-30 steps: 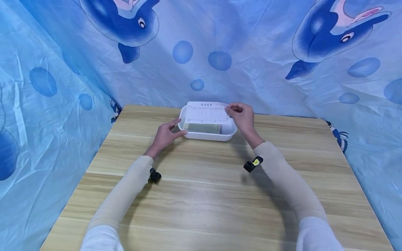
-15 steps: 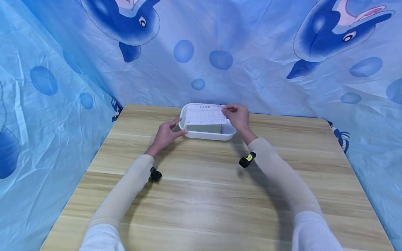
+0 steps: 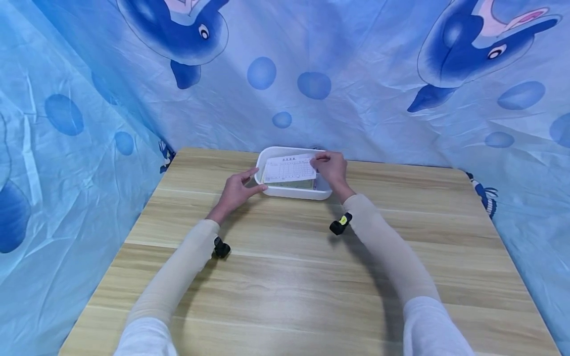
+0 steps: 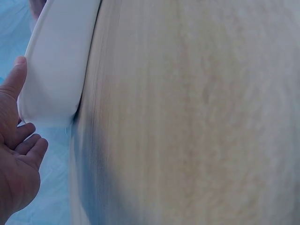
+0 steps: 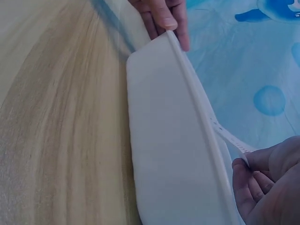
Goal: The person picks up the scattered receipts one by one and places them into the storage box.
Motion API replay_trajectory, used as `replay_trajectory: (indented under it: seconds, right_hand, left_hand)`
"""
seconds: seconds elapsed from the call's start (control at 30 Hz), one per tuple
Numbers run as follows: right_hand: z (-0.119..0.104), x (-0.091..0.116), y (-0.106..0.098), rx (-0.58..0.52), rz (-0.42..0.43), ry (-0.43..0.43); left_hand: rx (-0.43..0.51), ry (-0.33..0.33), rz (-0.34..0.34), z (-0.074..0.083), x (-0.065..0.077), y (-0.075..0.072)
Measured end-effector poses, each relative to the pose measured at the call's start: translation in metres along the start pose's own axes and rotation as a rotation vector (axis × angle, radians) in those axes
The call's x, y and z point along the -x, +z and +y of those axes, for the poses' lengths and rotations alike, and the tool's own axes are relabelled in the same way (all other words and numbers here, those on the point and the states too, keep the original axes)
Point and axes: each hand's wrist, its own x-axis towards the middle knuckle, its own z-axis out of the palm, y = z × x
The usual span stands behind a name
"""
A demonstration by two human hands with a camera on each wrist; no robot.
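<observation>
A white plastic tub (image 3: 298, 192) stands near the far edge of the table. My left hand (image 3: 237, 193) grips its left end, the thumb on the front rim and fingers round the side. In the left wrist view that thumb (image 4: 17, 75) lies against the rim. My right hand (image 3: 331, 167) pinches the right edge of a white paper form (image 3: 289, 169) printed with a table grid. The form is tilted inside the tub's opening, over a flat greenish rectangular thing (image 3: 296, 184) that it partly hides. The right wrist view shows the paper (image 5: 229, 137) edge-on between thumb and fingers.
The wood-grain table (image 3: 267, 277) extends toward me in front of the tub. Close behind it hangs a blue curtain (image 3: 374, 118) with cartoon dolphins, and more curtain lines the sides. A small black device (image 3: 341, 224) is strapped at each wrist.
My right hand has moved left and slightly down with the form, which now sits lower in the tub and slants, its left end down. The left hand stays on the tub.
</observation>
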Motion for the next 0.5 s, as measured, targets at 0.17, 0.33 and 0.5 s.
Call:
replay_trajectory:
  seconds: [0.17, 0.33, 0.5]
  right_hand:
    - [0.0031, 0.0029, 0.0040, 0.078, -0.010, -0.048]
    - [0.0037, 0.0060, 0.0070, 0.108, -0.021, -0.086]
    - [0.0047, 0.0061, 0.0100, 0.151, -0.039, -0.101]
  left_hand:
    - [0.012, 0.001, -0.006, -0.0009, 0.0000, 0.0015]
    - [0.010, -0.002, -0.012, -0.0020, -0.0004, 0.0020]
    - [0.001, -0.002, -0.017, -0.0002, 0.0008, 0.0017]
